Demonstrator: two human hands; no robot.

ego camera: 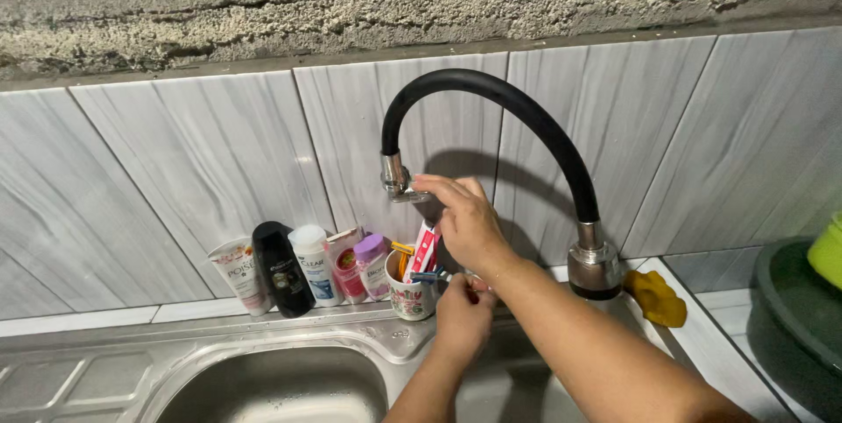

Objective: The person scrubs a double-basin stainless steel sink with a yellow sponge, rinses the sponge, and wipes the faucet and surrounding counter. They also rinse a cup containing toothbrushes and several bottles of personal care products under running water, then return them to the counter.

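Note:
A black flexible faucet hose (526, 112) arches over the steel sink (281, 383) and ends in a chrome nozzle (395, 179). My right hand (465, 226) reaches up from the lower right, and its fingertips pinch the nozzle's outlet. My left hand (462, 318) is lower, directly beneath it and just right of a patterned mug (410, 298). Its fingers are curled around something small with a red part, mostly hidden. The mug holds a red and white tube (424, 252) and toothbrushes.
Several toiletry tubes and bottles line the ledge left of the mug, including a black tube (281, 270) and a purple-capped bottle (373, 265). A yellow cloth (656, 298) lies beside the chrome faucet base (594, 270). A dark basin (789, 309) and a green container (827, 252) stand at the right.

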